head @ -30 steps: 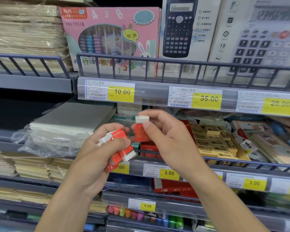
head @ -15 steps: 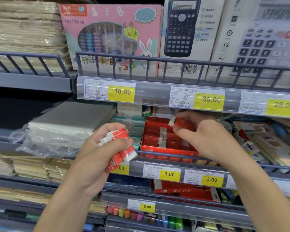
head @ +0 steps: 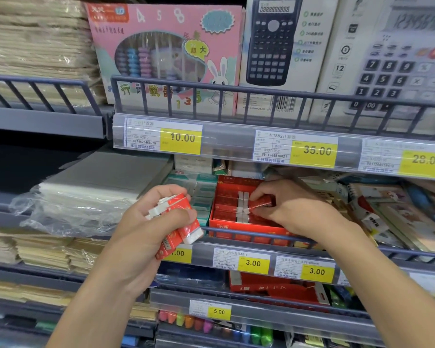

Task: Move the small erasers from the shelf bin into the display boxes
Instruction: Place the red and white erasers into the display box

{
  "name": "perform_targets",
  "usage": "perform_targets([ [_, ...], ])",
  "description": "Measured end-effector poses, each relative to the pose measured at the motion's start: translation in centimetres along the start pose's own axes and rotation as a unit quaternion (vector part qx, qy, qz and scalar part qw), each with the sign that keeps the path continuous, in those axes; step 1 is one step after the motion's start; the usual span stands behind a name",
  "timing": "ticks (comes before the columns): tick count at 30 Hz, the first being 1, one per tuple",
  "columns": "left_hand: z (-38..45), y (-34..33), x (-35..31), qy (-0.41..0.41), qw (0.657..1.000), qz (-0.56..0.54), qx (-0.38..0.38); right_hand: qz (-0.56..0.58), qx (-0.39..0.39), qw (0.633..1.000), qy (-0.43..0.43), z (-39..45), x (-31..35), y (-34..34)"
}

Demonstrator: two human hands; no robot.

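My left hand [head: 146,229] grips a bunch of several small erasers [head: 178,222] with red sleeves and white ends, held in front of the shelf edge. A red display box [head: 226,223] sits on the middle shelf with rows of the same erasers lying in it. My right hand [head: 294,209] reaches into the box from the right and pinches one red eraser [head: 260,204], laying it flat against the white ends of the row inside.
A grey wire rail [head: 249,237] runs along the shelf front below the box, with price tags under it. Teal eraser boxes [head: 199,194] stand left of the red box. Plastic-wrapped paper [head: 91,192] lies further left, notebooks to the right, calculators on the shelf above.
My right hand carried the single eraser from in front of my left hand to the right and down into the red display box. My left hand kept its bunch and stayed put.
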State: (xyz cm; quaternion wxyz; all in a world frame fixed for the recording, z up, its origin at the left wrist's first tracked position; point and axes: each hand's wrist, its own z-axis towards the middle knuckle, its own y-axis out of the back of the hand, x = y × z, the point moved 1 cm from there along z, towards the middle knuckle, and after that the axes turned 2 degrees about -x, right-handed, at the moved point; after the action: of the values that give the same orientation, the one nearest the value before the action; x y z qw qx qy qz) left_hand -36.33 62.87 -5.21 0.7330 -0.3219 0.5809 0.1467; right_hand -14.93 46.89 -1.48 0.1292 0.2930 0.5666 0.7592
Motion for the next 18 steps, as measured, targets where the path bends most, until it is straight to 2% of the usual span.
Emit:
perform_targets([
  [5,-0.1,-0.1,-0.1,0.004,1.000,0.002,-0.003,0.040,0.005,0.999,0.007,0.7,-0.3,-0.1],
  [15,-0.2,-0.5,0.1,-0.001,1.000,-0.008,0.006,-0.005,0.034,0.999,0.036,0.3,-0.1,0.4],
  [17,-0.4,-0.9,0.2,0.002,1.000,-0.008,0.006,-0.005,0.005,0.999,0.037,-0.7,0.3,0.8],
  [18,-0.4,-1.0,0.2,0.003,1.000,-0.009,0.006,0.030,-0.036,0.998,0.041,-1.5,0.8,1.0],
])
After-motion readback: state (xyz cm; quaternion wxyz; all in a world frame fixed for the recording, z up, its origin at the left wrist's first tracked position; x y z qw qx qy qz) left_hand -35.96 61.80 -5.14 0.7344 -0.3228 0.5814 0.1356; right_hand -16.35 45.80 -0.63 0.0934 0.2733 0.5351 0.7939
